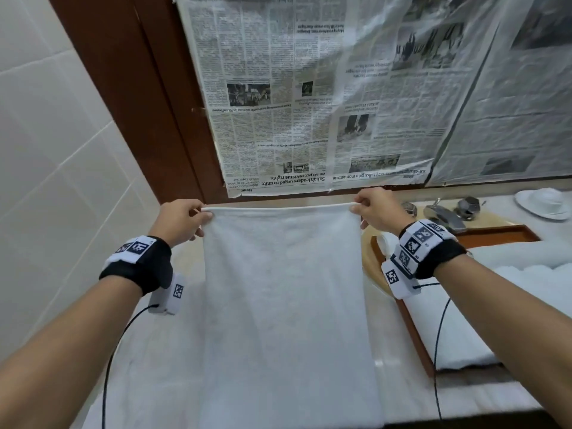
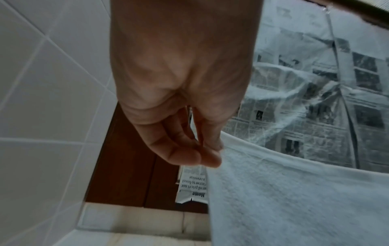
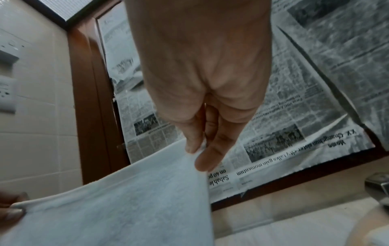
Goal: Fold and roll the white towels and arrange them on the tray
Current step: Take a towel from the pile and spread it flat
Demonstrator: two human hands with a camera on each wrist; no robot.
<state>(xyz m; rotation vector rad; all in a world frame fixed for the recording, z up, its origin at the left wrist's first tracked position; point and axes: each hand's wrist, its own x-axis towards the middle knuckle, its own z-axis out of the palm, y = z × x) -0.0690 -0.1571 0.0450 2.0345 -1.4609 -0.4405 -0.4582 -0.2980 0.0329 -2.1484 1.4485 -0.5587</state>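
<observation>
The white towel (image 1: 288,298) hangs flat and smooth left of the wooden tray (image 1: 414,332), its top corners pinched by the left hand (image 1: 182,219) and right hand (image 1: 376,210). In the tray lie other white towels (image 1: 458,332).

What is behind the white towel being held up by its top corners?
Behind the white terry towel, newspaper sheets cover the wall above its top edge, with a beige counter alongside. The wall strip and counter directly behind the cloth are hidden.
</observation>
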